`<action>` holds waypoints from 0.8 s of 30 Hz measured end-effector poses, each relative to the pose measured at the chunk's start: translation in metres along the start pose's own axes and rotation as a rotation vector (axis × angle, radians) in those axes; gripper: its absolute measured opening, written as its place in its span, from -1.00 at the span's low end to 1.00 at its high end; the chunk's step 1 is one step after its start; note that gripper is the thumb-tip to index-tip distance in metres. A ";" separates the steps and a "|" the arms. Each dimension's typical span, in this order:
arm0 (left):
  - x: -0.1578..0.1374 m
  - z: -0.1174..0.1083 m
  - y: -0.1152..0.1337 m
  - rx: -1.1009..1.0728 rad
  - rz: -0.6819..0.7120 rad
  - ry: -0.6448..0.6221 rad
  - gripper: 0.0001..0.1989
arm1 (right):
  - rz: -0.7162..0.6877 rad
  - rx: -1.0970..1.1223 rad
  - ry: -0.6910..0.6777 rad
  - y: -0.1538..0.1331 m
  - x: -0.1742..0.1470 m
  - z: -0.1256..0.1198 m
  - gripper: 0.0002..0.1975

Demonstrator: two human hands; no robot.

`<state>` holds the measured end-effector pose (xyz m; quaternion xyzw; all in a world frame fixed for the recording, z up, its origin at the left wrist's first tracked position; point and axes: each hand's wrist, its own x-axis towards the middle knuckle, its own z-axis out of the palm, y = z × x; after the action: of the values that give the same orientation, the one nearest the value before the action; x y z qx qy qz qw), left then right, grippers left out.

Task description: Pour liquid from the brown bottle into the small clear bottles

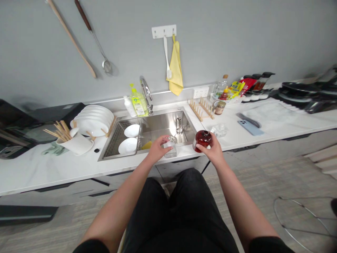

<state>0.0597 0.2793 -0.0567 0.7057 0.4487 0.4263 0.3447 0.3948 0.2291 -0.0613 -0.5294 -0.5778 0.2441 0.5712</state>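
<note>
By the sink (163, 122), hands (157, 150) (213, 150) grasp a clear cup (172, 152) (left) and rounded, glossy red bottle (203, 138) (right).

A plain grey wall (218, 42) fills the upper part of the frame, with a white hook rail (158, 32) fixed at upper centre. Below it, a white table (26, 177) with faint grey veining runs from the left edge to the right, a steel sink (158, 121) set into its middle. A white socket panel (201, 92) sits right of centre, at the wall's foot. Pale cabinet fronts (265, 151) with dark recessed handles line the underside. Grey-brown, wood-grained floor (259, 182) spreads across the bottom, under soft light.
</note>
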 end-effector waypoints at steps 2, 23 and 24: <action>-0.005 0.007 -0.009 -0.052 -0.018 0.047 -0.32 | 0.019 0.019 0.024 0.012 0.010 0.008 0.04; -0.017 0.033 -0.016 -0.234 0.116 0.185 -0.34 | 0.101 0.135 -0.134 0.042 0.003 0.019 0.19; -0.016 0.036 -0.019 -0.254 0.104 0.215 -0.34 | 0.074 0.145 -0.137 0.046 0.003 0.017 0.26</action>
<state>0.0824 0.2679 -0.0923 0.6292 0.3884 0.5699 0.3585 0.3950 0.2521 -0.1048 -0.4899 -0.5763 0.3417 0.5578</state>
